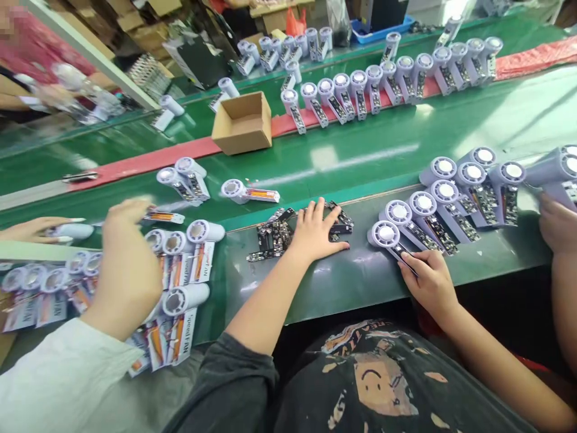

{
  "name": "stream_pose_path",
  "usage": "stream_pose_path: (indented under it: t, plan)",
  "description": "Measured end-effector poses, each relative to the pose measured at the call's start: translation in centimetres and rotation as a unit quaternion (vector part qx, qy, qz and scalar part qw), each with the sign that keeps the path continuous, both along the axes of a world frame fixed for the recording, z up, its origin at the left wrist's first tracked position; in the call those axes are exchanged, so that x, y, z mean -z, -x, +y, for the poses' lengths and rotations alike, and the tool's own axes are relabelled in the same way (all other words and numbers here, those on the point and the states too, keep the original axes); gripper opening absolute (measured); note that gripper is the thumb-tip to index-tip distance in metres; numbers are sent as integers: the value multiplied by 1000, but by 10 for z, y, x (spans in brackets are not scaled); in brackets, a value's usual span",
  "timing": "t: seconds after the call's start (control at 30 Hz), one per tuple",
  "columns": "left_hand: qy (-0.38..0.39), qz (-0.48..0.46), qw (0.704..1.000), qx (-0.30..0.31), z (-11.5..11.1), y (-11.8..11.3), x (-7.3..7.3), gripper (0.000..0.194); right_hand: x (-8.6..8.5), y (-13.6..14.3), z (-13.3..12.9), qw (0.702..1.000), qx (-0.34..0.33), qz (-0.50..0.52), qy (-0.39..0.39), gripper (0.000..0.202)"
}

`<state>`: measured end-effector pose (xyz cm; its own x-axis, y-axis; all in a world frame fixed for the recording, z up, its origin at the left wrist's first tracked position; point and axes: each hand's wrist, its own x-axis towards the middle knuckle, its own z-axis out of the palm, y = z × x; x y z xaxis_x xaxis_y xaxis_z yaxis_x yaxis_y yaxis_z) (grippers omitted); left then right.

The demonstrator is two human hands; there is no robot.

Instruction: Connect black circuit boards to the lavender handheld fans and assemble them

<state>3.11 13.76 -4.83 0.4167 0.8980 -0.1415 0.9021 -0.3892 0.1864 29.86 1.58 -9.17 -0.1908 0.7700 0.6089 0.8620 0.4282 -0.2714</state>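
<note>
My left hand [315, 233] lies with fingers spread over a loose pile of black circuit boards [273, 234], partly covering it. Whether it has hold of one of them does not show. At the right, my right hand [430, 279] grips the lower handle of a pale purple handheld fan [385, 233], thumb on top. The fan's round head points away from me, and a dark board shows along its handle. Beyond that hand, several similar fans with exposed boards [444, 192] stand in slanted rows on the dark work ledge [311, 297].
A green conveyor belt [342, 156] runs behind the ledge. An open cardboard box [243, 123] and a long row of fans [358, 90] sit along its red strip. Co-workers' hands are at left [128, 252] and right [559, 222]. Fans with paper labels [180, 313] cluster left.
</note>
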Motion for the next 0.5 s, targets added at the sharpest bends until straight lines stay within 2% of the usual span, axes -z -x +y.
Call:
stream_pose_path:
  t: [0.13,0.23,0.3,0.4,0.5]
  plan:
    - [-34,-9,999,3,-25,1,5,69,2,-3,2,1000,-8,5,-14,15]
    - [-65,-41,997,-4,-51,11,11,64,4,-4,4,1000,-16,13,-23,16]
    - [-102,-79,992,-2,-58,26,13,63,5,-4,5,999,-20,10,-27,16]
    - [-179,-118,976,-46,-39,60,10,56,5,-3,6,999,-16,0,-35,16]
    - [-225,-97,957,-154,11,98,1,56,6,-3,6,999,5,-24,-43,19]
